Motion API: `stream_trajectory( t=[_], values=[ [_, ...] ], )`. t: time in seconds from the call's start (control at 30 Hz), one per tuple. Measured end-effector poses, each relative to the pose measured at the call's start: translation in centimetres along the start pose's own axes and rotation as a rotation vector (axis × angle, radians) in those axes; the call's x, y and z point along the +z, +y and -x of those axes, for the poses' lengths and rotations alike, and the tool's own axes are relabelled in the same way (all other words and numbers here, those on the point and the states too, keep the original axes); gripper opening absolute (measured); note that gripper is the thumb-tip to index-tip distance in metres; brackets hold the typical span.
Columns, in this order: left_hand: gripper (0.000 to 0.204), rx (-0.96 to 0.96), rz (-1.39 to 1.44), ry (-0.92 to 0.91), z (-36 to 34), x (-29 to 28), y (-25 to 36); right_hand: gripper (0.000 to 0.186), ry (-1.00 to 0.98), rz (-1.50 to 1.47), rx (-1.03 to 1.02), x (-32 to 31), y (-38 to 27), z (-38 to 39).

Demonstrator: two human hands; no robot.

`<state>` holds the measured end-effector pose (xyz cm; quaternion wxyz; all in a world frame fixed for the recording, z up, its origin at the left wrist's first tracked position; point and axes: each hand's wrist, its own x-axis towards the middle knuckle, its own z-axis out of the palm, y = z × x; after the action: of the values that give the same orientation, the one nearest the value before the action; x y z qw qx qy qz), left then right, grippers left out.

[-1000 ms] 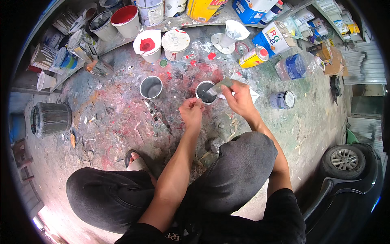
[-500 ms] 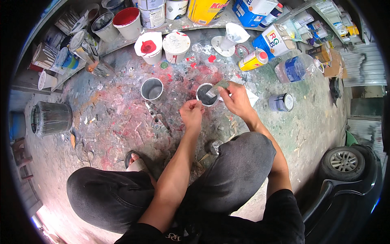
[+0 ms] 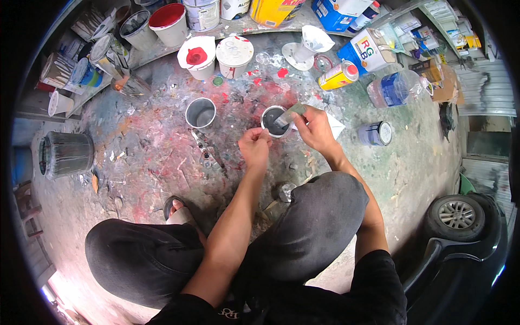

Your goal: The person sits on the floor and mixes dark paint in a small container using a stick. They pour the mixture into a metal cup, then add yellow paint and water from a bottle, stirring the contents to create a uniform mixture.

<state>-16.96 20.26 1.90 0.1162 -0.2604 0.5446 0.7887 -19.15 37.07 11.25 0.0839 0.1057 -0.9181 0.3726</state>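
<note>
I squat over a paint-splattered floor. My left hand (image 3: 254, 147) pinches the near rim of a small grey paint cup (image 3: 272, 121) on the floor. My right hand (image 3: 315, 129) grips a flat stir stick (image 3: 288, 114) whose end dips into the cup's grey paint. A second cup (image 3: 200, 112), also grey inside, stands to the left of it, apart from both hands.
Buckets (image 3: 169, 23), lidded tubs (image 3: 234, 54), a white funnel (image 3: 309, 44), a yellow can (image 3: 338, 76), a small tin (image 3: 375, 133) and boxes ring the far side. A ribbed grey bin (image 3: 66, 153) lies at left. A car wheel (image 3: 456, 214) is at lower right.
The stick in my right hand has shifted slightly in the cup. My left hand stays at the rim.
</note>
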Motion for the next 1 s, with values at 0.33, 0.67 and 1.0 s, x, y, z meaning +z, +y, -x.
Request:
stream_trajectory(
  t=[0.33,0.67,1.0],
  values=[
    [0.011,0.002,-0.016,-0.002,0.0,-0.2,0.1,0.016,0.018,0.075,-0.067,-0.7,-0.5,-2.0],
    [0.009,-0.013,-0.008,0.006,-0.7,-0.7,-0.7,0.010,0.099,-0.096,-0.050,-0.7,-2.9,-0.4],
    [0.008,-0.013,-0.010,0.008,-0.1,-0.1,-0.3,0.015,0.034,0.114,-0.002,-0.4,1.7,-0.1]
  ],
)
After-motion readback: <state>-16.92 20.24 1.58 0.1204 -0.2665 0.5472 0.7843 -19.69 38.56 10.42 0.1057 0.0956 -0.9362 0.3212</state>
